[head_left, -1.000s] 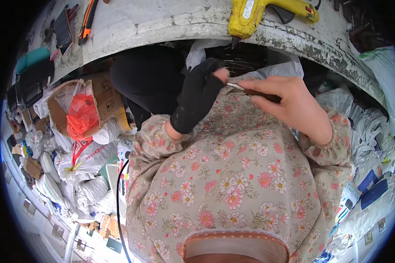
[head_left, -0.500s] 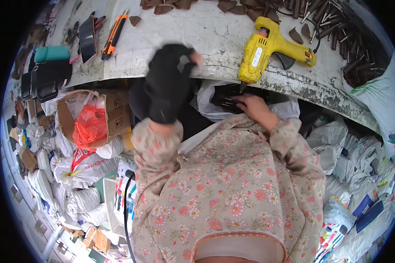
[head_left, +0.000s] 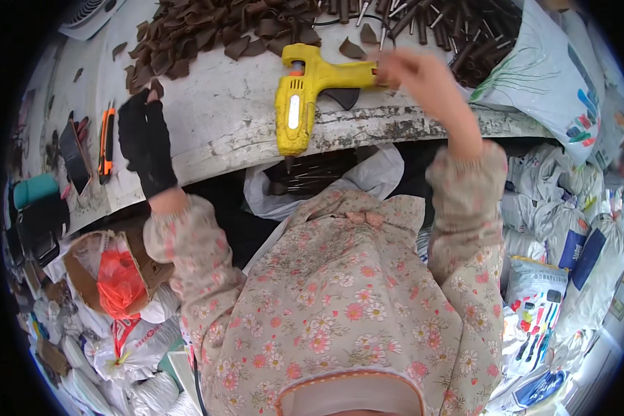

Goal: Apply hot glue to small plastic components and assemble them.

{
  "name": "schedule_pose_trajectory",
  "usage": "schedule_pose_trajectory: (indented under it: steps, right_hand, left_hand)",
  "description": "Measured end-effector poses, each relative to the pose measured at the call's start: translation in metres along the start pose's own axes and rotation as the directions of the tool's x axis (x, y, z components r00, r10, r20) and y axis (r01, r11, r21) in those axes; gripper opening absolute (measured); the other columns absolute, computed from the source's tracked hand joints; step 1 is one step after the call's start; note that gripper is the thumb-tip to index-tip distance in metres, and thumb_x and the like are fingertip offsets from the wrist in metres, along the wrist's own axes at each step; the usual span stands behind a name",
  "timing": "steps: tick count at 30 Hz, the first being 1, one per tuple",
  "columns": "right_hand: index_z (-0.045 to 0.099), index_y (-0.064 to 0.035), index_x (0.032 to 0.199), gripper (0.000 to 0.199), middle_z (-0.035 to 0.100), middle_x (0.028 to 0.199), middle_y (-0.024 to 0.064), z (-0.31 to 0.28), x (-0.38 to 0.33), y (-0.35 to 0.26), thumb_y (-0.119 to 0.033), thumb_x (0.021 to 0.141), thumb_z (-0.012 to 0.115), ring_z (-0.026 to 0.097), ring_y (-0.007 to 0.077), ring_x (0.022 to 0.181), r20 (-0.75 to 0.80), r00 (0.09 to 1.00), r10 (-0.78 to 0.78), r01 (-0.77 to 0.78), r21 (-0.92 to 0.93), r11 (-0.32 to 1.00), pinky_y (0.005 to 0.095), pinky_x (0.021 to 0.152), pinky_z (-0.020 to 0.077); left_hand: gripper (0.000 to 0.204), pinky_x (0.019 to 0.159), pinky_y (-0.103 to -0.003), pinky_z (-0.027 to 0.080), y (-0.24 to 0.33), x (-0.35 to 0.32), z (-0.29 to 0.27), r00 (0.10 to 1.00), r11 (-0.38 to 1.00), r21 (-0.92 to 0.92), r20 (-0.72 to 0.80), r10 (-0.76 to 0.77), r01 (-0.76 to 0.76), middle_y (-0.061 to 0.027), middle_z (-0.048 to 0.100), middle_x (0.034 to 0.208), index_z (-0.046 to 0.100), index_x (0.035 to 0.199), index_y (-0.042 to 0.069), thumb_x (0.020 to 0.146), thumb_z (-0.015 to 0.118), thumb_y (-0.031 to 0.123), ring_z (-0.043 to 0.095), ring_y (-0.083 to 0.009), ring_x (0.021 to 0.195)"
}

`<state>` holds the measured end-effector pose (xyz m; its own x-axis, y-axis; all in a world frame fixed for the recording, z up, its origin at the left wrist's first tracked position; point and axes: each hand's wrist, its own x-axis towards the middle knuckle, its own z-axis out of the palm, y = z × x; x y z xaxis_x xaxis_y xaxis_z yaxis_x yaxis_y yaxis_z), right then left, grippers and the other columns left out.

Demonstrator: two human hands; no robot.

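Observation:
My left hand (head_left: 145, 139), in a black fingerless glove, reaches over the table to the near-left edge of a heap of thin brown leather-like pieces (head_left: 215, 35). A bare fingertip shows there; whether it grips a piece cannot be made out. My right hand (head_left: 412, 73), blurred and bare, is over the handle end of the yellow glue gun (head_left: 298, 104), close to a pile of brown tubes with metal pins (head_left: 475, 31). The gun lies with its nozzle over the table edge. Below the nozzle, an open white bag (head_left: 381, 173) holds dark rods with shiny metal ends (head_left: 315, 177).
An orange-black utility knife (head_left: 107, 142) and a phone (head_left: 75, 156) lie left of my gloved hand. A white bag (head_left: 541, 83) sits at the table's right. A cardboard box (head_left: 142, 267) with a red bag (head_left: 120, 284) stands below left. Several stuffed bags crowd both sides.
My left hand has moved out left and forward to the brown pieces. The right hand has left the bag of rods and risen to the glue gun's handle end. The view has shifted right.

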<state>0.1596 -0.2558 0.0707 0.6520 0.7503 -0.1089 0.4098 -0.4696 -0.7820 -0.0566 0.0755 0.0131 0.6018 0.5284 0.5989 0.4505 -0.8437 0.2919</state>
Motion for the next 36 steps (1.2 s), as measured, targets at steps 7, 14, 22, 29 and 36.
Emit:
schedule_pose_trajectory:
  steps: [7,14,22,29,36]
  right_hand:
    - [0.056,-0.0029,0.107,0.027,0.060,0.097,0.0153,-0.039,0.078,0.073,-0.014,0.082,0.055,0.057,0.0330,0.090,-0.306,0.909,-0.284,-0.069,-0.780,0.622,0.0403,0.080,0.0456]
    - [0.059,-0.0045,0.098,0.023,0.059,0.098,0.0141,-0.027,0.065,0.033,-0.018,0.080,0.057,0.056,0.0320,0.091,-0.440,0.889,0.127,-0.377,-0.545,0.749,0.0409,0.078,0.0438]
    - [0.052,-0.0003,0.116,0.052,0.065,0.098,0.0100,-0.020,0.032,0.076,-0.035,0.079,0.065,0.058,0.0134,0.088,-0.412,0.911,0.017,0.019,0.083,0.996,0.0287,0.074,0.0449]
    - [0.045,-0.0128,0.128,0.063,0.052,0.120,0.0118,0.061,-0.005,0.004,-0.036,0.074,0.069,0.056,0.0285,0.101,-0.118,0.938,-0.326,0.220,-0.524,0.823,0.0345,0.083,0.0459]
    - [0.047,-0.0183,0.127,0.062,0.050,0.125,0.0046,0.058,-0.004,0.002,-0.030,0.070,0.071,0.055,0.0286,0.103,-0.089,0.956,-0.280,0.170,-0.613,0.771,0.0371,0.081,0.0469]
  left_hand:
    - [0.020,0.064,-0.023,0.043,0.107,-0.097,-0.059,0.837,0.590,-0.594,0.399,-0.374,0.547,-0.0045,0.060,0.080,0.060,0.098,-0.002,0.089,0.056,0.016,0.054,-0.0103,0.072]
    - [0.019,0.058,-0.021,0.040,0.124,-0.156,-0.055,0.627,0.163,-0.615,0.692,-0.358,0.772,-0.0020,0.060,0.079,0.059,0.098,-0.003,0.087,0.055,0.012,0.050,-0.0074,0.064]
    - [0.021,0.063,-0.021,0.048,0.139,-0.159,-0.052,0.503,-0.045,-0.537,0.814,-0.290,0.843,-0.0070,0.063,0.085,0.059,0.102,-0.004,0.084,0.060,0.007,0.060,-0.0096,0.073]
    - [0.022,0.060,-0.022,0.048,0.142,-0.157,-0.050,0.533,0.025,-0.548,0.800,-0.276,0.836,-0.0069,0.062,0.082,0.057,0.101,-0.006,0.084,0.061,0.008,0.059,-0.0089,0.071]
    - [0.021,0.060,-0.021,0.046,0.148,-0.152,-0.046,0.607,0.177,-0.582,0.736,-0.300,0.794,-0.0057,0.064,0.079,0.061,0.099,-0.004,0.084,0.060,0.010,0.058,-0.0081,0.068]
